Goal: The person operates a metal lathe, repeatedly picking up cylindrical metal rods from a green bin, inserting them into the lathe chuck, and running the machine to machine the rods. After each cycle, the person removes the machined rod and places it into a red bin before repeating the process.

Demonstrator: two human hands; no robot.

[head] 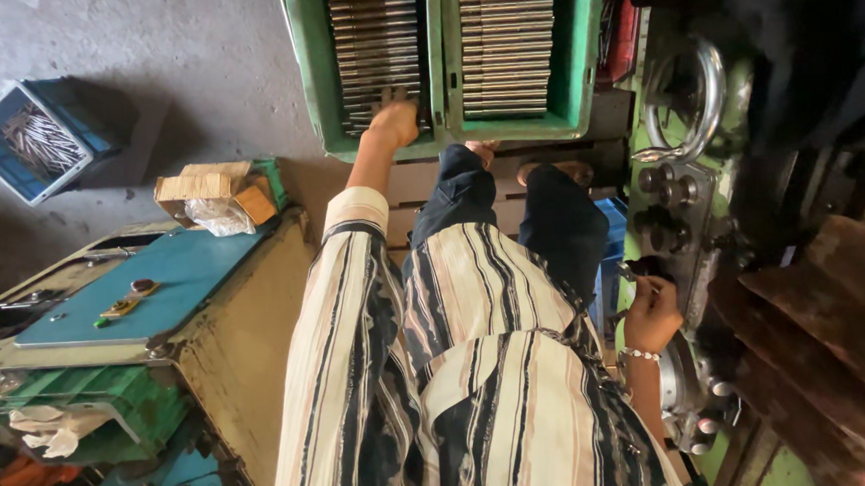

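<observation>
Head view, looking straight down the body. Striped shirt and dark trousers fill the centre; feet on a wooden pallet (pixel 421 181).

Floor: bare grey concrete (pixel 186 60), dusty, stained darker near the machines.

2 green trays side by side at the top. Left tray (pixel 314 75) and right tray (pixel 580 65) each hold metal rods (pixel 507 39) stacked in neat crosswise rows.

Left hand (pixel 395 123): arm stretched down to the near end of the left tray, fingers curled over the rod ends there, touching them. Cannot tell whether any rod is actually gripped.

Right hand (pixel 652 312): raised beside the green machine (pixel 685 196), fingers closed around a small dark part (pixel 644 267) at the machine's side. White bead bracelet at the wrist. The machine carries a curved metal handle (pixel 705 99) and several round knobs.

Left of the body: a cream-coloured cabinet with a blue top (pixel 156 281), a few small bits lying on it. Behind it a cardboard box (pixel 210 188) with clear plastic wrap spilling out. Far upper left, a blue crate (pixel 13 157) on the floor, loose rods heaped inside. Lower left: green crate with rags, partly in shadow.
</observation>
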